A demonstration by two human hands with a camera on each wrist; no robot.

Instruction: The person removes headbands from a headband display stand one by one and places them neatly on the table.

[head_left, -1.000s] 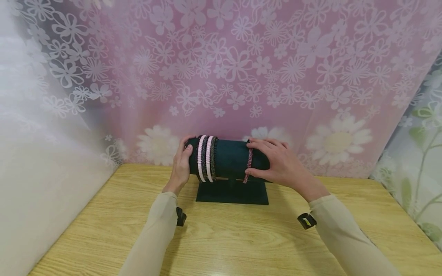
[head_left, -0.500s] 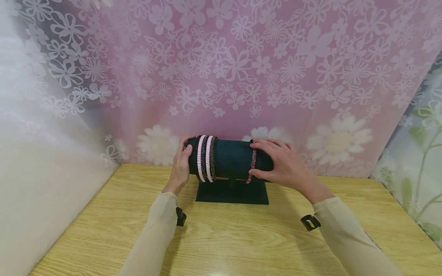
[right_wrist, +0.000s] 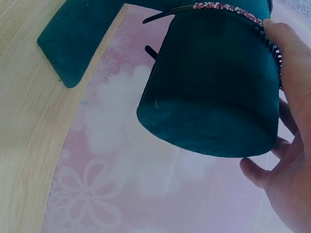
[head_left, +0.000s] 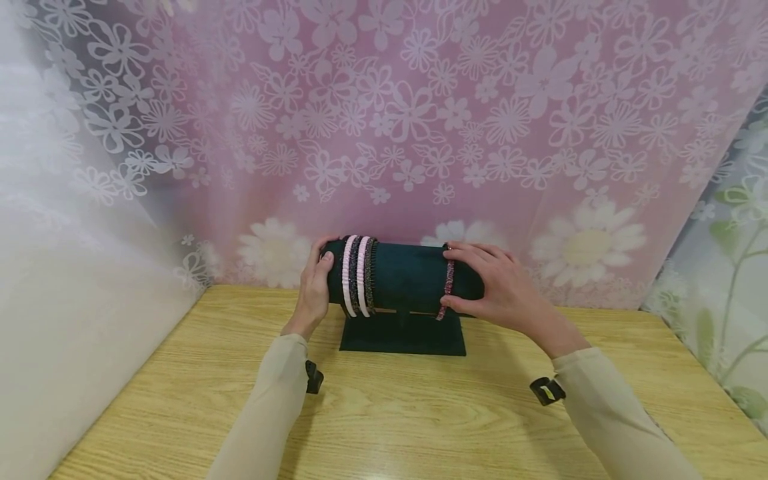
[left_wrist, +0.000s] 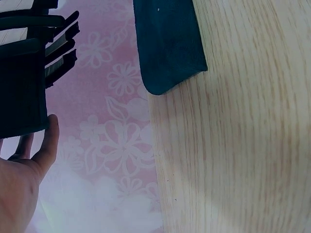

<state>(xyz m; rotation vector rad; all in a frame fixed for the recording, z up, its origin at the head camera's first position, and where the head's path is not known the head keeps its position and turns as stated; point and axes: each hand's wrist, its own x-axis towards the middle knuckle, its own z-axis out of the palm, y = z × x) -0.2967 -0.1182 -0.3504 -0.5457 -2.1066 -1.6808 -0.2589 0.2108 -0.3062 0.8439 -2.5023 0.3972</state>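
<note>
A dark green velvet roll lies level on its stand, whose flat base rests on the table. Several headbands, pink and dark glittery ones, sit side by side around the roll's left part. The left hand grips the roll's left end, thumb in front. Near the right end, the right hand pinches a red-pink glittery headband between thumb and fingers. In the right wrist view the thumb touches this headband, and the roll's end shows beside the palm.
The wood-grain table spreads in front of the stand. Behind it hangs a pink floral curtain, with pale sheets at the left and right. Black wrist devices sit at both sleeves.
The right hand has slid a little to the right along the roll, and the red-pink headband has moved with it. The left hand has stayed in place.
</note>
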